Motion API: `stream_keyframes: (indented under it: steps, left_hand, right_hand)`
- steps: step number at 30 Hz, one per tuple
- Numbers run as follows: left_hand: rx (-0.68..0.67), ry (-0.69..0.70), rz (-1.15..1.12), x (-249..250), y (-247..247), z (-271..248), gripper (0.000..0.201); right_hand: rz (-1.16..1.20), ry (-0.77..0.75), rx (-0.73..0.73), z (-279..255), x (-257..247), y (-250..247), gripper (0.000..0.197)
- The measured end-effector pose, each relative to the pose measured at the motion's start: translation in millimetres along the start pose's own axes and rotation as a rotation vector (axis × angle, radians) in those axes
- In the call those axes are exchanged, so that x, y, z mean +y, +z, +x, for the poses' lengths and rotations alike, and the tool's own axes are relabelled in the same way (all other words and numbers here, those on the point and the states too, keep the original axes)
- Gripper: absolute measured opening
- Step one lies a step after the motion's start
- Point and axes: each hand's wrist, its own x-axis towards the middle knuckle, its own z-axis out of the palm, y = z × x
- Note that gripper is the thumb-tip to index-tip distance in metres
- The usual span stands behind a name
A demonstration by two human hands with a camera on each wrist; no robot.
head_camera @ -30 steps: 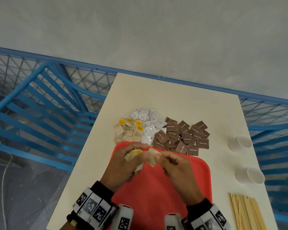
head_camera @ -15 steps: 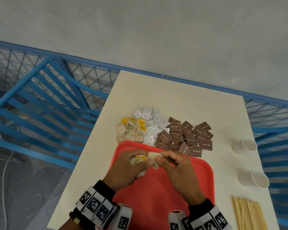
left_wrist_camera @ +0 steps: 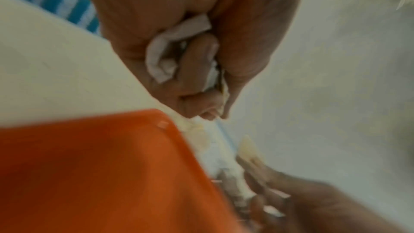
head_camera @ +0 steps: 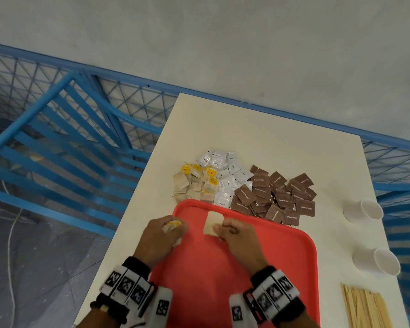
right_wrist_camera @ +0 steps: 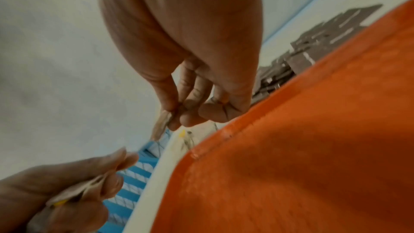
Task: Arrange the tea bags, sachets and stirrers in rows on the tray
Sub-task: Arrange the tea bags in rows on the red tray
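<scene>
A red tray (head_camera: 270, 268) lies at the table's near edge. My left hand (head_camera: 169, 229) hovers over its left rim and grips a crumpled bunch of tea bags (left_wrist_camera: 161, 56) with a yellow tag (head_camera: 173, 224). My right hand (head_camera: 219, 229) pinches a single beige tea bag (head_camera: 212, 222) above the tray's far left part; that bag (right_wrist_camera: 162, 124) hangs from thumb and fingers in the right wrist view. Beyond the tray lie a pile of tea bags (head_camera: 194, 185), white sachets (head_camera: 225, 174) and brown sugar sachets (head_camera: 277, 195). Wooden stirrers (head_camera: 367, 308) lie at the near right.
Two white paper cups (head_camera: 363, 210) (head_camera: 376, 260) lie on their sides at the table's right edge. Blue railings (head_camera: 57, 150) run along the left and behind the table. The cream table (head_camera: 258, 129) stretches beyond the piles.
My hands have drawn apart: the right hand has pulled one tea bag away to the right, while the left keeps the rest of the bunch at the tray's left rim.
</scene>
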Motion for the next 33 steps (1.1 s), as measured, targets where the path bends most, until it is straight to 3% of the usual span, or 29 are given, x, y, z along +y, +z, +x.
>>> stream_keyframes:
  steps: [3,8,13,21,25,29,33]
  left_hand:
    - [0.11,-0.035,0.296,-29,-12,27,0.006]
    - [0.073,-0.089,0.48,-55,-13,44,0.021]
    - [0.088,-0.115,0.476,-57,-9,42,0.038]
    - [0.082,-0.118,0.435,-57,-7,36,0.042]
    - [0.086,-0.135,0.426,-59,-8,36,0.044]
    - [0.096,-0.149,0.255,-57,-16,34,0.036]
    - [-0.016,-0.236,-0.286,-34,-28,18,0.04]
  right_hand:
    - [-0.073,0.096,0.03,35,18,25,0.025]
    - [-0.146,0.142,0.042,78,27,67,0.018]
    - [-0.318,0.113,0.107,86,27,83,0.006]
    - [-0.4,0.15,0.241,76,26,88,0.013]
    - [-0.448,0.044,0.274,69,30,91,0.011]
    - [-0.492,-0.025,0.161,60,33,94,0.004]
    - [-0.351,-0.119,0.12,43,6,73,0.007]
